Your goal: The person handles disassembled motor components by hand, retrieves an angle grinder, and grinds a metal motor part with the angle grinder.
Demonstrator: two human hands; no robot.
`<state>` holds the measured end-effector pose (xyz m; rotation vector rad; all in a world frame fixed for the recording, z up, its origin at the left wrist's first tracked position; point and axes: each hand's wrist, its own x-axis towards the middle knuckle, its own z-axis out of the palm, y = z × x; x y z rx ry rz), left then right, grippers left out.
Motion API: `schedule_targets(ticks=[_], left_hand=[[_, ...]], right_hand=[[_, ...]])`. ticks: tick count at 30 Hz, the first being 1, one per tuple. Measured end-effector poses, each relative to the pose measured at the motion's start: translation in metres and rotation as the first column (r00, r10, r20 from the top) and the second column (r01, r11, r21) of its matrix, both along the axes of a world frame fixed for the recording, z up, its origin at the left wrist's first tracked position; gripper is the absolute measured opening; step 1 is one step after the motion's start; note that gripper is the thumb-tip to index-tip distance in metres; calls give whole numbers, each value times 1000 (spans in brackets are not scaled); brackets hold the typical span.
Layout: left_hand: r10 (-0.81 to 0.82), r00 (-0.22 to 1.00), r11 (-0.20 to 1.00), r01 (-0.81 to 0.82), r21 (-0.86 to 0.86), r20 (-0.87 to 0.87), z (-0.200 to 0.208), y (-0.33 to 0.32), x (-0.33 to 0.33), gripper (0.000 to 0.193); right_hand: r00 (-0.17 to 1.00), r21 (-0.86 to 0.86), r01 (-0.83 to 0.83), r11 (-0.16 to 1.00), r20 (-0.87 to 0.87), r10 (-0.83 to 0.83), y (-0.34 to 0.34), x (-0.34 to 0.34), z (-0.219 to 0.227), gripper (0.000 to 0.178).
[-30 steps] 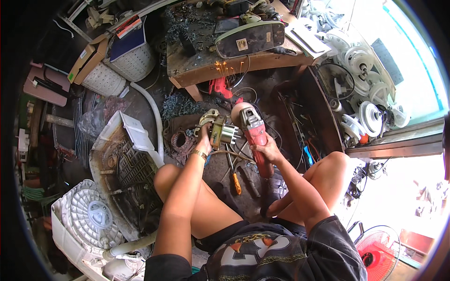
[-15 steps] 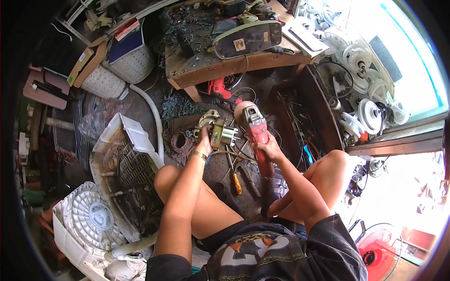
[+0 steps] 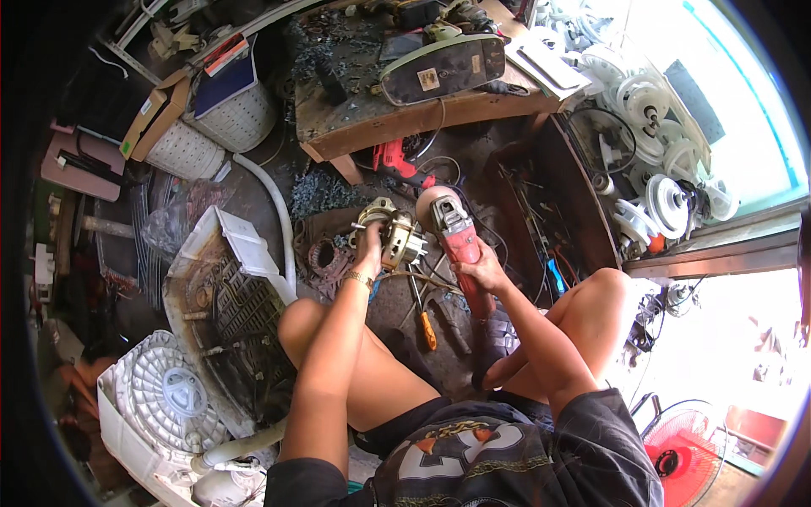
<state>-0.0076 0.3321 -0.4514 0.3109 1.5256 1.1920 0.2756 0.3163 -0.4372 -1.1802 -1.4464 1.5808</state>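
My left hand point(image 3: 369, 253) is closed round a metal motor part point(image 3: 404, 242) with a golden plate and silvery prongs, held up above the floor. In my right hand point(image 3: 482, 269) is a red angle grinder point(image 3: 461, 247), gripped round its body. The grinder's pale round disc point(image 3: 429, 201) points away from me, a short way right of the motor part; I cannot tell whether they touch. Below them on the floor lies a screwdriver with an orange handle point(image 3: 429, 334). A round stator ring point(image 3: 323, 255) lies left of my left hand.
A red power tool point(image 3: 393, 159) lies under the wooden workbench point(image 3: 422, 128). To the right stands a dark tool box point(image 3: 583, 203) beside stacked white pulleys point(image 3: 666, 207). White washing machine parts point(image 3: 160, 393) crowd the left. A red fan point(image 3: 680, 463) is behind right.
The motor part has turned in my left hand, so its golden plate and prongs face differently. The angle grinder's head has shifted slightly left, towards the motor part.
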Motion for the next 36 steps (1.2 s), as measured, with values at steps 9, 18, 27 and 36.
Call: schedule_targets(ticks=[9,18,27,36], left_hand=[[1,837,931,199,307,-547,24,3,-30,25],[4,1000,1000,-3,-30,26,31,-2,-19,41],[13,993,1000,-10,-23,117,32,-5,-15,35],[-14,990,1000,18,-26,141,24,-4,-21,39]], right_hand=[[996,-25,36,999,-82,-38,-5,-13,5,78],[996,-10,24,1000,-89,-24,-5,-11,-5,81],[996,-6,-9,1000,-89,9,-4,-12,-13,81],[998,15,-15,1000,-68,16,-5,-14,-26,83]])
